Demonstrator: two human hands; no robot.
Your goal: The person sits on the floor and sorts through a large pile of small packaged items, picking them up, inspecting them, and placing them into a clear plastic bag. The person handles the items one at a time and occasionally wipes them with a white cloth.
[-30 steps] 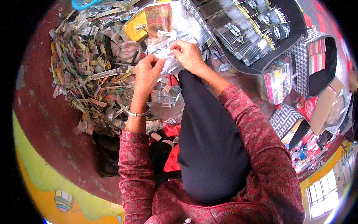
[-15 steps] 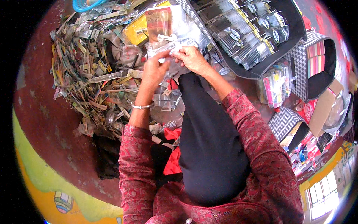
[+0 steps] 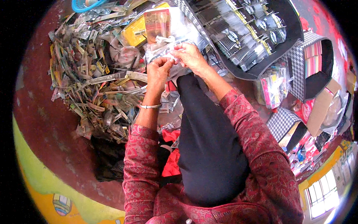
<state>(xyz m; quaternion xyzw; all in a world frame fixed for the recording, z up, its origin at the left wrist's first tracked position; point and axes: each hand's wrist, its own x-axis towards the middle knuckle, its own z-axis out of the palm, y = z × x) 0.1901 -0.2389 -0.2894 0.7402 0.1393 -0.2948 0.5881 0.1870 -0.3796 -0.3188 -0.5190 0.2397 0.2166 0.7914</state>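
Note:
Both my hands meet over a heap of clear plastic bags (image 3: 154, 48), just beyond my black-trousered knee. My right hand (image 3: 191, 59) pinches a small, whitish, plastic-looking piece (image 3: 172, 47), whose exact kind I cannot make out. Thumb and fingertips of my left hand (image 3: 158, 70) are drawn together against the right fingertips, at the lower end of that piece. Whatever the left fingers grip is too small to name. Behind them lie a yellow packet (image 3: 135, 31) and a brownish clear packet (image 3: 157, 25).
A large pile of slim packaged strips (image 3: 89, 71) covers the floor at left. At upper right, a black-lined bin (image 3: 257, 71) holds packs of black-and-clear items. Houndstooth boxes (image 3: 298, 71), a bag of colourful packets (image 3: 274, 87) and cardboard (image 3: 322, 112) stand right. A blue basket (image 3: 87, 5) sits far left.
My left hand has shifted right, and its fingers have closed up against my right hand's fingertips. The right hand stays nearly in place, its fingers a little higher round the whitish piece.

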